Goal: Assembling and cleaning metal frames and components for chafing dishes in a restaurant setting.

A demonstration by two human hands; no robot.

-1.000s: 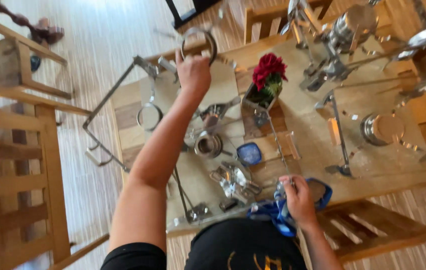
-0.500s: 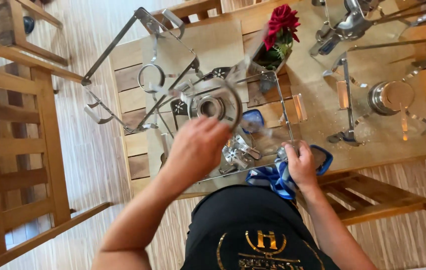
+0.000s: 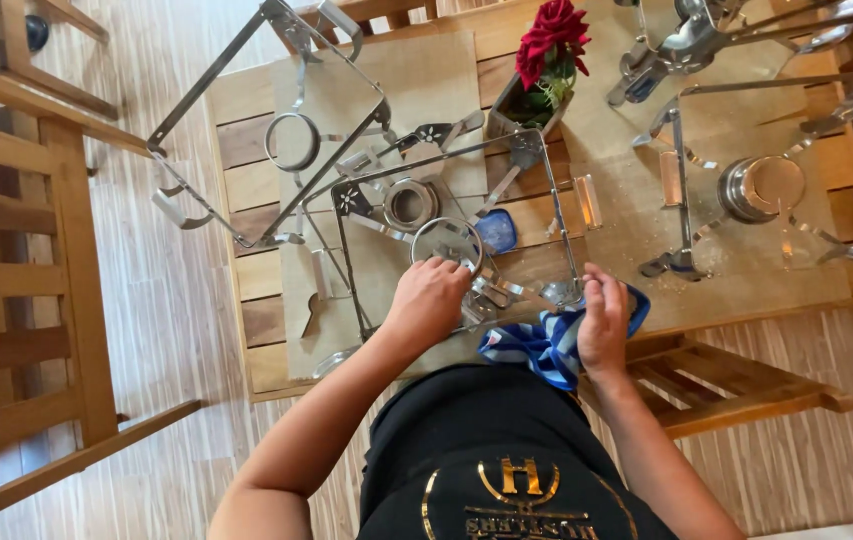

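Note:
My left hand (image 3: 429, 298) grips a shiny round metal ring piece (image 3: 448, 241) just above the near part of a square steel stand frame (image 3: 443, 163) on the wooden table (image 3: 251, 290). My right hand (image 3: 603, 318) clutches a blue and white striped cloth (image 3: 536, 345) at the table's near edge, beside the frame's near right corner. Under the frame lie a round metal burner cup (image 3: 409, 203) and a small blue pad (image 3: 496, 231).
A second steel frame (image 3: 236, 150) with a ring holder lies tilted at the left. A red flower in a pot (image 3: 546, 55) stands at the back. More steel stands and a metal cup (image 3: 758, 187) sit at the right. Wooden chairs (image 3: 16, 300) flank the table.
My left arm has drawn back from the table's far side to the near frame, bringing the round metal piece with it. The right hand has stayed on the cloth.

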